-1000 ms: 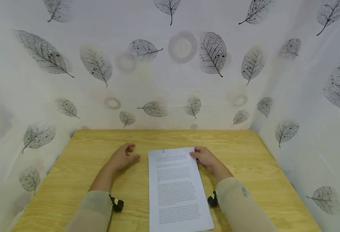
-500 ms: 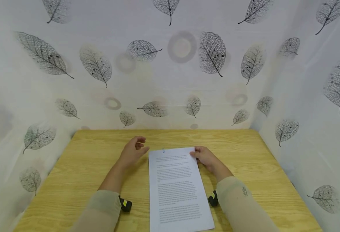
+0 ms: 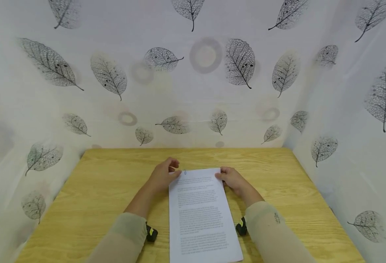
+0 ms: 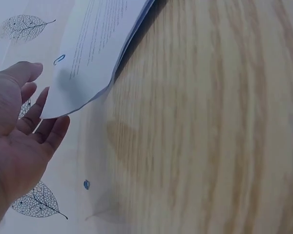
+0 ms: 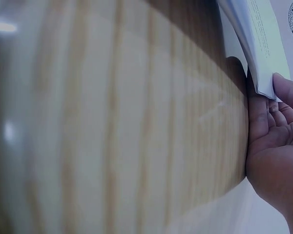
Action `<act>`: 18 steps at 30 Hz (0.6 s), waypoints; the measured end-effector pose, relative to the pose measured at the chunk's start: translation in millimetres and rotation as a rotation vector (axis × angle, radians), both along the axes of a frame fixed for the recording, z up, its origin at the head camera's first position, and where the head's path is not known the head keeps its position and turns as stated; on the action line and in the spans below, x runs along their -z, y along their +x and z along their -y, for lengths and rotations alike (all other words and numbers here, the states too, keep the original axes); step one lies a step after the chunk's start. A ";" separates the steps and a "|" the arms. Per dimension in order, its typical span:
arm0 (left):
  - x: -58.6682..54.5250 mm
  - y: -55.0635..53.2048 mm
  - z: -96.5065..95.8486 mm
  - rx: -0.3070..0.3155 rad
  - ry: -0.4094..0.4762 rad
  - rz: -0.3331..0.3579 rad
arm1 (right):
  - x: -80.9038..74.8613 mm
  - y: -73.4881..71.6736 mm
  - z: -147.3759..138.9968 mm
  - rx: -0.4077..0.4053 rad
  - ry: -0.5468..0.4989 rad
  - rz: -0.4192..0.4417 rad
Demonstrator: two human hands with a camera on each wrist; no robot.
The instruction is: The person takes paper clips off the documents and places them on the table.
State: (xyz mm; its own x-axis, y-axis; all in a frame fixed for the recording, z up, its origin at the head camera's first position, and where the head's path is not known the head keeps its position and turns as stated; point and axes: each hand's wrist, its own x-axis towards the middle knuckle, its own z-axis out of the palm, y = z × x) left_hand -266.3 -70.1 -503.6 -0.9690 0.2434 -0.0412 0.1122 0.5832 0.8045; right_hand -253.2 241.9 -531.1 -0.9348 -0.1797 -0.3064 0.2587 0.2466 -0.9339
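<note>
A stack of printed white paper (image 3: 199, 215) lies lengthwise before me, a blue paper clip (image 3: 185, 172) on its top edge. My right hand (image 3: 234, 179) pinches the top right corner, thumb over the sheets and fingers underneath. In the right wrist view that corner of the stack (image 5: 263, 53) is raised off the tabletop. My left hand (image 3: 161, 177) is at the top left corner. Its thumb points toward the clip (image 4: 59, 59), apart from the paper in the left wrist view, while loosely bent fingertips (image 4: 62, 124) reach the corner's edge from below.
The yellow wood-grain table (image 3: 104, 190) extends on both sides of the stack. A pale curtain (image 3: 193, 87) printed with dark leaves encloses the back and both sides. Small black devices with yellow marks, one by the left cuff (image 3: 151, 233), sit at both wrists.
My left hand has moved right across the table to the paper's top left corner, near the clip. The right hand keeps its grip on the right corner, and the stack stays in place.
</note>
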 end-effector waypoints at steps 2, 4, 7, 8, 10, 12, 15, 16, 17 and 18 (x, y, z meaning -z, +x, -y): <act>1.1 -0.2 -3.0 0.012 -0.030 0.004 | 1.0 0.2 0.0 0.000 -0.003 0.000; 3.3 -0.6 -5.5 0.038 -0.066 0.000 | 1.9 0.1 -0.1 0.003 -0.012 0.003; 5.6 0.1 -8.6 0.075 -0.107 -0.002 | 2.9 -0.5 -0.8 0.002 -0.018 0.009; 6.0 0.5 -9.2 0.087 -0.115 -0.008 | 3.0 -0.8 -1.0 0.004 -0.019 0.010; 6.8 1.6 -10.6 0.095 -0.119 -0.015 | 3.3 -1.0 -1.2 0.007 -0.019 0.012; 7.0 2.9 -12.2 0.091 -0.118 -0.023 | 3.8 -1.0 -1.3 0.008 -0.016 0.012; 6.7 4.3 -14.4 0.074 -0.119 -0.039 | 4.1 -1.0 -1.2 0.011 -0.016 0.013; 6.2 4.7 -15.1 0.069 -0.120 -0.045 | 4.1 -1.1 -1.2 0.011 -0.015 0.012; 6.0 4.9 -15.7 0.065 -0.124 -0.053 | 4.2 -1.3 -1.3 0.010 -0.014 0.011; 5.4 5.3 -16.3 0.062 -0.122 -0.057 | 4.2 -1.4 -1.3 0.009 -0.014 0.012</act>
